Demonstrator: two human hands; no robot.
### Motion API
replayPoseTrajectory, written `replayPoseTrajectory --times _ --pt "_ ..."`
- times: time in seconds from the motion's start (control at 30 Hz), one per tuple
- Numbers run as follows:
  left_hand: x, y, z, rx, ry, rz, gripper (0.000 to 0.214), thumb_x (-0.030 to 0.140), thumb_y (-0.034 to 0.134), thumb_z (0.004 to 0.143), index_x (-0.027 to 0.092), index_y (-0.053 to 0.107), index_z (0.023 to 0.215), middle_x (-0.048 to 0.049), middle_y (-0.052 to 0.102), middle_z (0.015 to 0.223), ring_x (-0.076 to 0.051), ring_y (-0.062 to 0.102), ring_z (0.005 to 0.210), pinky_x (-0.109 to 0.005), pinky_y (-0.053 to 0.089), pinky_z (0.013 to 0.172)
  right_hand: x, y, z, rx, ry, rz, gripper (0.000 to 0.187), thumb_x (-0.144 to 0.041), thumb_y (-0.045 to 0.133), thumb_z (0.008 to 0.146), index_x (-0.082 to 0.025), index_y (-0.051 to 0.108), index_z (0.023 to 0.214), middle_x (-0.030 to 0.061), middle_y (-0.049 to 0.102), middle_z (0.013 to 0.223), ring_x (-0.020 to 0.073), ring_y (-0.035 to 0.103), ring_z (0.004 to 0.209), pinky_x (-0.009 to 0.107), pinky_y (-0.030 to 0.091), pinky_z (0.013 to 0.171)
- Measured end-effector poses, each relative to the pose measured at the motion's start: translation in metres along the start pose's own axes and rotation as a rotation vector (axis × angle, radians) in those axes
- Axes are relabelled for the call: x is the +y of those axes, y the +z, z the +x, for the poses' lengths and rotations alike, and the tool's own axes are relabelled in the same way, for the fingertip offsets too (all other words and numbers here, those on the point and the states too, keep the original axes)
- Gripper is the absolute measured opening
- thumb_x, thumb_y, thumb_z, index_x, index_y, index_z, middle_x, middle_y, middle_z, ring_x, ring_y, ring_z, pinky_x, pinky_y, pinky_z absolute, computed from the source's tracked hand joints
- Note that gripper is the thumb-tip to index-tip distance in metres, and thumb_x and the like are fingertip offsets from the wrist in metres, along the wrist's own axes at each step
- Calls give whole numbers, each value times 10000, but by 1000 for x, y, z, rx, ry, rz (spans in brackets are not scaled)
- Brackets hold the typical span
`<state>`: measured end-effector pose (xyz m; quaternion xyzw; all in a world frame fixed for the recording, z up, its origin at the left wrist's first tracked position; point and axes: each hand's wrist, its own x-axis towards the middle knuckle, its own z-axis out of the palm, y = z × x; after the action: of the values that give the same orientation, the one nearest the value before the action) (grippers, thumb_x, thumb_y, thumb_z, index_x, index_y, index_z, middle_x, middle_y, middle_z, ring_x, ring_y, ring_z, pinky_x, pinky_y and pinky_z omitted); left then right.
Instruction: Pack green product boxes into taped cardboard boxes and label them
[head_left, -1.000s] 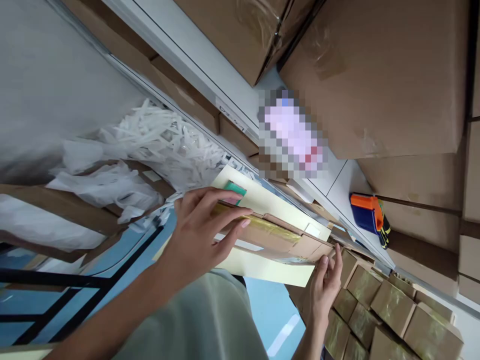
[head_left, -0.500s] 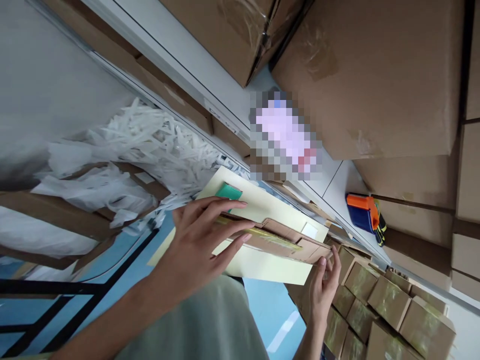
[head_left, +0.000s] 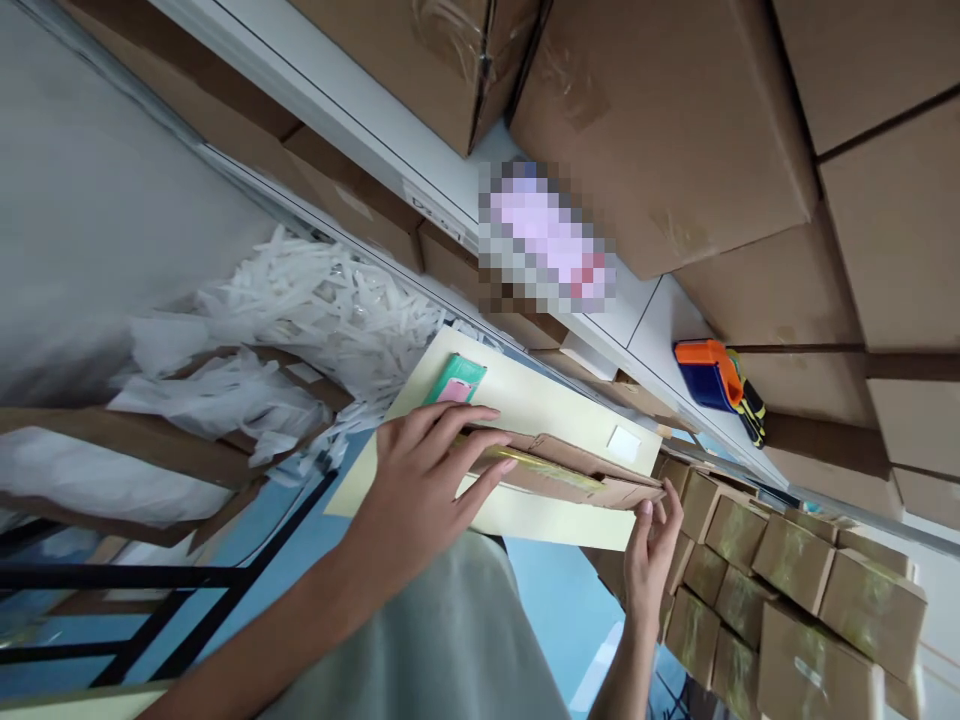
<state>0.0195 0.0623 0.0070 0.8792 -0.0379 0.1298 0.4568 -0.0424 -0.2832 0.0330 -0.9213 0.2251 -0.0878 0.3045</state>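
A narrow brown cardboard box [head_left: 555, 468] with yellowish tape along it is held between my two hands over a pale yellow board [head_left: 555, 405]. My left hand [head_left: 420, 490] is closed on its left end, fingers bent over the upper edge; the thumb's contact is partly hidden. At the other end, my right hand [head_left: 651, 545] pinches the corner between thumb and fingers. Beyond my left fingers a green packet with a pink patch [head_left: 459, 385] lies on the board. Near the right end of the board is a small white slip [head_left: 623, 443].
Large cartons [head_left: 667, 120] stand on a white shelf [head_left: 637, 300], beside a pixelated item [head_left: 547, 235] and an orange and blue object [head_left: 707, 375]. White plastic strips [head_left: 322, 285] heap at left, above an open carton [head_left: 247, 470]. Taped boxes [head_left: 795, 560] are stacked at lower right. A black frame [head_left: 150, 577] stands lower left.
The camera view has shifted and turned slightly. More of the green packet shows, including its pink patch. Both hands keep nearly the same hold on the cardboard box.
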Motion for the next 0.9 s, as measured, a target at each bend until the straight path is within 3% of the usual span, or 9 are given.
replayPoseTrajectory --times 0.2,0.33,0.4,0.57,0.67,0.73,0.83,0.9 --pt "26 21 -48 -35 47 121 226 437 630 1126 320 811 1192 -84 820 1188 -343 747 1135 -512 606 952 42 -9 -3 -128 23 134 905 -707 502 1126 -235 208 1840 237 654 1572 332 660 1472 518 567 1180" --pt "45 52 -84 -104 -25 110 286 405 577 1137 278 804 1255 -99 795 1184 -329 765 1113 -485 643 990 80 -12 -1 -230 20 196 959 -711 474 1119 -162 187 1852 128 766 1189 265 768 1058 478 626 1056" --pt "54 68 -100 -140 -69 130 285 337 566 1120 259 802 1262 -112 787 1214 -322 779 1115 -462 658 992 101 -10 -3 -273 -4 228 964 -718 489 1098 -137 257 1832 89 756 1079 257 759 988 476 635 1022" --pt "66 104 -130 -124 -157 197 400 192 575 1041 256 780 1378 -124 759 1398 -318 764 1276 -454 636 1135 143 2 -23 -273 -48 326 971 -769 594 1030 -199 365 1782 180 731 1408 291 713 1291 481 645 1043" --pt "67 116 -138 -116 -162 226 425 190 607 1004 244 787 1385 -126 755 1430 -331 749 1322 -485 622 1182 153 1 -40 -229 -19 269 1040 -756 760 922 -167 436 1715 235 661 1543 322 701 1298 487 653 1012" --pt "68 119 -141 -114 -155 247 450 167 592 985 232 793 1382 -131 755 1440 -333 744 1338 -499 615 1200 156 -7 -49 -216 0 180 853 -681 758 936 -143 565 1570 220 722 1409 309 737 1142 470 644 950" --pt "71 119 -143 -125 -133 263 490 127 559 961 213 801 1379 -135 759 1439 -330 742 1353 -507 604 1221 160 -26 -54 -208 -61 70 374 -490 588 1051 -178 703 1221 114 758 1058 249 703 872 399 588 852" --pt "75 120 -145 -144 -110 267 503 118 546 961 206 800 1386 -137 760 1440 -327 740 1359 -509 598 1230 163 -39 -52 -192 -141 7 279 -386 508 1079 -199 716 1069 84 721 963 224 646 784 359 538 804"
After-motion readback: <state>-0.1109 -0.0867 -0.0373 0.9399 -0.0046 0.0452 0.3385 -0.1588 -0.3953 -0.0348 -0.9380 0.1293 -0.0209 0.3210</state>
